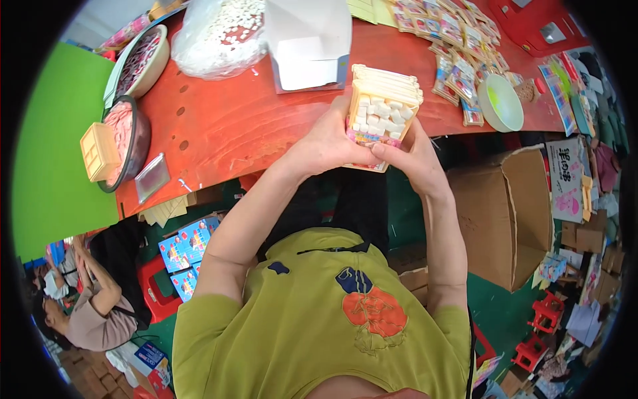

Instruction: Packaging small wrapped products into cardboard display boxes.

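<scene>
Near the table's front edge, both my hands are closed around a stack of small cream plastic candy trays (385, 83). White candy pieces (380, 118) show on its near face, above a printed pink strip. My left hand (325, 139) grips the stack's left side. My right hand (413, 156) clasps the right side, with its thumb across the lower front. Just beyond my hands stands an open white cardboard box (306, 73), its inside facing me. The stack's underside is hidden by my fingers.
Left on the red table (219, 126) are a bag of white pieces (199, 56), two filled bowls, a cream tray (100, 153) and a clear packet (151, 178). Right are many packed candies (462, 73), a pale green bowl (500, 103); below, a large carton (482, 219). Another person sits left.
</scene>
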The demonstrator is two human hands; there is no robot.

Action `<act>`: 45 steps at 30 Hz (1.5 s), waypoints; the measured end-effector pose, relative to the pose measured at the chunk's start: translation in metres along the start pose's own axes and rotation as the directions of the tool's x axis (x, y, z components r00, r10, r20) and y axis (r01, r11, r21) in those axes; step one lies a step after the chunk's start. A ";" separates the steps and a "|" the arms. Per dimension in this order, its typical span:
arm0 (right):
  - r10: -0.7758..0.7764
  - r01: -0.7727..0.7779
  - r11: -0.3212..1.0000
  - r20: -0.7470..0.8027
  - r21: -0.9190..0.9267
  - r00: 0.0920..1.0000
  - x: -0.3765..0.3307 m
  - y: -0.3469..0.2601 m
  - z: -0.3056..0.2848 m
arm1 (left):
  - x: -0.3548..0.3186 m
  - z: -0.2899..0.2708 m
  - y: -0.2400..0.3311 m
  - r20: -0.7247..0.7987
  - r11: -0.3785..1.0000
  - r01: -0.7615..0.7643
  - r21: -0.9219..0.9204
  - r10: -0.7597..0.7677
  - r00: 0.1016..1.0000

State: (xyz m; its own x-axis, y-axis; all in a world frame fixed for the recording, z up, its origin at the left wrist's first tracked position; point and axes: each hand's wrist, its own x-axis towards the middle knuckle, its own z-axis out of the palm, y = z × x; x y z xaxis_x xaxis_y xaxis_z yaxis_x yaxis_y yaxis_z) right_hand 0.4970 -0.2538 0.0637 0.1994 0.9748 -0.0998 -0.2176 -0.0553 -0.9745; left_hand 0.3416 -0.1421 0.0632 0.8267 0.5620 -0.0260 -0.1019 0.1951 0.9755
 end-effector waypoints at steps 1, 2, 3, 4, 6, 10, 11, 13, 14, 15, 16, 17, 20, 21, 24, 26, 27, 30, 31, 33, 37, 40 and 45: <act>-0.007 0.007 1.000 0.009 0.003 1.000 -0.001 -0.001 0.014 | -0.006 -0.007 0.008 -0.006 1.000 -0.005 0.009 0.005 1.000; -0.044 0.045 0.998 -0.015 0.043 0.999 -0.002 -0.002 0.026 | -0.012 -0.014 0.014 0.011 0.999 0.003 0.035 -0.004 1.000; -0.080 0.083 0.993 -0.040 0.082 0.996 -0.001 -0.003 0.038 | -0.018 -0.021 0.021 0.030 0.998 0.011 0.060 -0.013 0.999; -0.105 0.111 0.984 -0.044 0.140 0.993 0.001 -0.004 0.050 | -0.024 -0.027 0.031 0.031 0.996 0.009 0.090 -0.012 0.999; -0.115 0.119 0.982 -0.036 0.145 0.993 0.011 -0.004 0.066 | -0.031 -0.041 0.049 0.018 0.991 0.071 0.116 -0.073 0.997; -0.110 0.112 0.978 -0.023 0.178 0.994 0.042 -0.012 0.086 | -0.026 -0.066 0.077 0.000 0.982 0.116 0.148 -0.117 0.993; -0.084 0.085 0.974 -0.012 0.212 0.996 0.051 -0.015 0.089 | -0.024 -0.071 0.084 -0.014 0.983 0.121 0.139 -0.120 0.993; -0.082 0.082 0.971 -0.008 0.226 0.997 0.064 -0.022 0.091 | -0.026 -0.080 0.092 0.005 0.987 0.067 0.144 -0.068 0.998; -0.083 0.081 0.948 -0.006 0.308 0.997 0.072 -0.021 0.088 | -0.023 -0.088 0.093 -0.101 0.973 0.068 0.221 -0.046 0.994; -0.083 0.079 0.919 -0.005 0.388 0.997 0.077 -0.023 0.086 | -0.019 -0.097 0.096 -0.204 0.953 0.076 0.294 -0.015 0.979; -0.071 0.071 0.909 -0.016 0.412 0.997 0.080 -0.032 0.090 | -0.016 -0.112 0.100 -0.231 0.937 0.048 0.345 0.035 0.972; -0.075 0.074 0.911 -0.014 0.405 0.997 0.087 -0.036 0.092 | -0.010 -0.128 0.101 -0.231 0.939 0.040 0.342 0.043 0.972; -0.081 0.102 0.903 -0.068 0.417 0.994 0.112 -0.050 0.091 | 0.015 -0.158 0.100 -0.121 0.739 -0.247 0.627 0.405 0.906; -0.081 0.099 0.905 -0.062 0.414 0.995 0.118 -0.055 0.091 | 0.023 -0.165 0.093 -0.126 0.740 -0.247 0.626 0.408 0.904; 0.014 0.019 0.824 -0.055 0.566 0.998 0.129 -0.065 0.100 | 0.028 -0.178 0.069 0.366 -0.331 -0.228 0.916 0.449 0.815; 0.044 -0.022 0.815 -0.024 0.579 0.999 0.135 -0.060 0.104 | 0.025 -0.179 0.067 0.350 -0.259 -0.255 0.932 0.446 0.824; 0.073 -0.062 0.804 0.006 0.591 0.997 0.137 -0.057 0.106 | 0.022 -0.180 0.066 0.335 -0.186 -0.280 0.942 0.443 0.832; 0.123 -0.136 0.774 0.063 0.618 0.990 0.128 -0.055 0.104 | 0.001 -0.156 0.074 0.282 0.071 -0.343 0.937 0.428 0.859; 0.131 -0.185 0.750 0.132 0.635 0.983 0.126 -0.054 0.102 | -0.003 -0.155 0.070 0.275 0.070 -0.335 0.940 0.427 0.861; 0.130 -0.159 0.773 0.093 0.614 0.987 0.121 -0.054 0.103 | -0.009 -0.156 0.056 0.388 -0.037 -0.438 0.898 0.533 0.752; 0.202 -0.202 0.788 0.066 0.581 0.977 0.127 -0.042 0.078 | -0.024 -0.143 0.048 0.379 -0.033 -0.465 0.885 0.633 0.675; 0.233 -0.225 0.818 0.053 0.530 0.971 0.137 -0.027 0.066 | -0.029 -0.127 0.049 0.411 -0.040 -0.503 0.863 0.635 0.654; 0.297 -0.279 0.874 0.017 0.398 0.955 0.148 -0.012 0.067 | -0.030 -0.115 0.038 0.410 -0.094 -0.456 0.885 0.623 0.666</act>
State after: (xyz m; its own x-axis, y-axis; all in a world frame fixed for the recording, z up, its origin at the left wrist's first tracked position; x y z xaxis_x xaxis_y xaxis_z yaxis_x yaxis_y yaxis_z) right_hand 0.4652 -0.0942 0.0746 0.1092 0.9181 -0.3810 -0.6262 -0.2342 -0.7437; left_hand 0.2492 -0.0588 0.0760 0.7138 0.1665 0.6803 0.1220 -0.9860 0.1133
